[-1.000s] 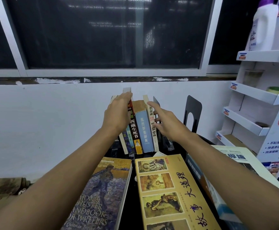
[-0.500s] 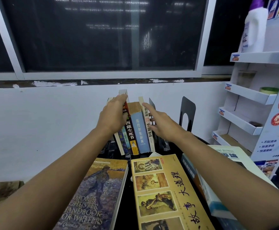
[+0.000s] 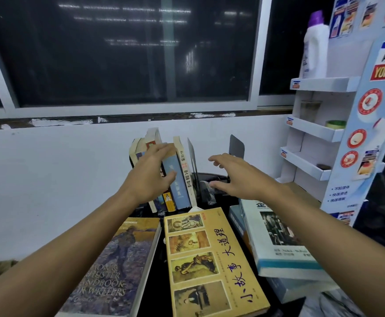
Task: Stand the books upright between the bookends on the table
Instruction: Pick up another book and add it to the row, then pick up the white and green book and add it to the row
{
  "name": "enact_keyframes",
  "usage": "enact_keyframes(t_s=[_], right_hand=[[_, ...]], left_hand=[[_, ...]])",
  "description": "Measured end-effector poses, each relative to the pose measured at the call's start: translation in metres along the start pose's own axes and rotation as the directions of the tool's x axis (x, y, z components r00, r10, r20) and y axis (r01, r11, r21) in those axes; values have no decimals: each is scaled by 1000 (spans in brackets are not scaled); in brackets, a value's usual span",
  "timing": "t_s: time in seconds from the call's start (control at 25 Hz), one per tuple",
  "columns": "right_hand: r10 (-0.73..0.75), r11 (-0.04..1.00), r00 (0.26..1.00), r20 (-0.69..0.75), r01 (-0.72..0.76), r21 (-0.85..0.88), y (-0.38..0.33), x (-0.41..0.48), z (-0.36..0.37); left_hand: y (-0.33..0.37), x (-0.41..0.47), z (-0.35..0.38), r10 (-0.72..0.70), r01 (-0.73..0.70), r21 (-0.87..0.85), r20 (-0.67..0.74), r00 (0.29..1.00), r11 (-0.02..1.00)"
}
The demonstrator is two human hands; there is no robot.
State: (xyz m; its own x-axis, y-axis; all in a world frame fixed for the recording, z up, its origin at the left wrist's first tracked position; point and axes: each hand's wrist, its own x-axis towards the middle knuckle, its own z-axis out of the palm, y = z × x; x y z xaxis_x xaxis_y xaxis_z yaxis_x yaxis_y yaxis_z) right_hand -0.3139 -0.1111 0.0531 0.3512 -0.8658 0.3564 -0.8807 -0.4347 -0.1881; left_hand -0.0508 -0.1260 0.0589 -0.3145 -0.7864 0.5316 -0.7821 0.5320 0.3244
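Several books [image 3: 179,179] stand upright at the back of the black table [image 3: 157,259], leaning slightly left. My left hand [image 3: 149,177] rests against their spines with relaxed fingers. A thin black bookend [image 3: 192,165] stands right beside the last upright book, and a second black bookend [image 3: 236,146] stands further right. My right hand [image 3: 237,177] hovers open in the gap between the two bookends, holding nothing. Lying flat in front are a writers' handbook [image 3: 118,268], a yellow book [image 3: 207,259] and a white-and-blue book [image 3: 278,239] on top of another one.
A white cardboard display rack [image 3: 324,131] with shelves stands at the right, carrying a white bottle [image 3: 315,44]. A white wall and dark window lie behind the table. Crumpled clear plastic [image 3: 209,191] lies between the bookends.
My right hand has left the upright books and moved right into the gap between the bookends. My left hand slid a little lower on the spines.
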Motion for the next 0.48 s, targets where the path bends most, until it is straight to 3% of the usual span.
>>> enact_keyframes(t_s=[0.16,0.48], right_hand=[[95,994,994,48,-93,-56,23,-43,-15],[341,938,934,103,-332,-95,87,-123,-33]], left_hand=[[38,-10,18,28,-23,-35,150,988,999],[85,-5,82,65,-38,-69,432,900,997]])
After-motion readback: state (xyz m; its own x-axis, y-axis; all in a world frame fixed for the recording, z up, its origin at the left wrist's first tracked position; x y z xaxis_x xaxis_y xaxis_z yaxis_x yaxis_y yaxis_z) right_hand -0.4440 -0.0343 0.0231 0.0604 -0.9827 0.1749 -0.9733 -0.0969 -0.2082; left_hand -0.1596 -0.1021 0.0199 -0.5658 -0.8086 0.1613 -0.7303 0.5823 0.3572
